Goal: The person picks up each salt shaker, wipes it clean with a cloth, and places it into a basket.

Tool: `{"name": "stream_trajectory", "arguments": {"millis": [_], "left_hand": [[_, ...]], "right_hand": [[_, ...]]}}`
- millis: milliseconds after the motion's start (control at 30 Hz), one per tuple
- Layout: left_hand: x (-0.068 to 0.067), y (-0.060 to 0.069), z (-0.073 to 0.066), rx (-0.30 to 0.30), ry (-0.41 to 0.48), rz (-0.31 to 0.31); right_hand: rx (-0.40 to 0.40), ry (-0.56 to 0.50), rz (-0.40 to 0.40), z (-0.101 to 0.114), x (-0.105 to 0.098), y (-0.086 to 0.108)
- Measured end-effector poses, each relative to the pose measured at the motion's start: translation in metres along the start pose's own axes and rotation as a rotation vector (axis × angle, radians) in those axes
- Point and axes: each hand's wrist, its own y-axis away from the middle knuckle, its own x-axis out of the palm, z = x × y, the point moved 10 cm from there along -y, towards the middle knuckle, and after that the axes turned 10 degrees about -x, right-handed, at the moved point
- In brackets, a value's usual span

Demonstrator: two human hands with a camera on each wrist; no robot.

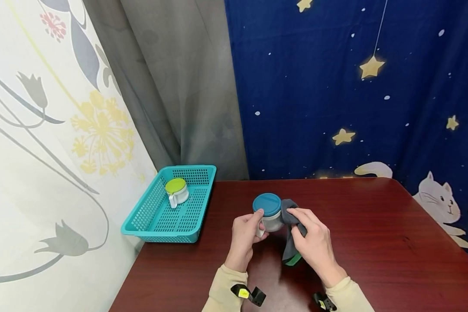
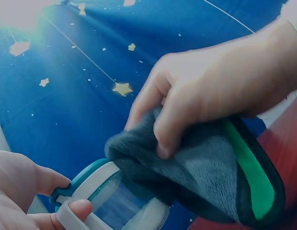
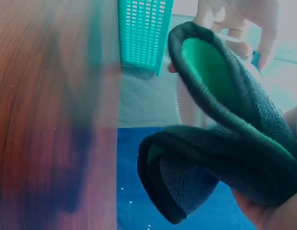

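Note:
A clear jar with a blue lid [image 1: 267, 204] is held above the table by my left hand [image 1: 245, 237], its thumb at the lid and fingers round the white handle [image 2: 71, 216]. My right hand [image 1: 313, 239] pinches a grey cloth with a green edge [image 1: 290, 242] and presses it against the jar's right side. In the left wrist view the cloth [image 2: 196, 167] covers part of the glass [image 2: 120, 203], and the right hand [image 2: 201, 88] grips it from above. The right wrist view shows the folded cloth [image 3: 234, 115] hiding most of the jar.
At the table's left end stands a turquoise basket [image 1: 196, 216] holding a jar with a green lid [image 1: 176, 186] and white handle. The dark red table [image 1: 374, 242] stretches right. A patterned wall lies left; grey and blue curtains [image 1: 316, 86] hang behind.

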Motion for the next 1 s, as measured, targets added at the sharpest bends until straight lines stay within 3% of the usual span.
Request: {"name": "stream_trajectory", "arguments": {"millis": [233, 467, 1000], "left_hand": [[-0.007, 0.001, -0.005, -0.018, 0.028, -0.002], [-0.01, -0.002, 0.002, -0.039, 0.047, -0.002], [-0.006, 0.001, 0.007, -0.003, -0.055, 0.038]], "right_hand": [[0.12, -0.048, 0.049, -0.015, 0.013, 0.009], [0.155, -0.055, 0.072, -0.018, 0.017, 0.013], [0.268, -0.084, -0.009, -0.024, -0.001, 0.008]]}}
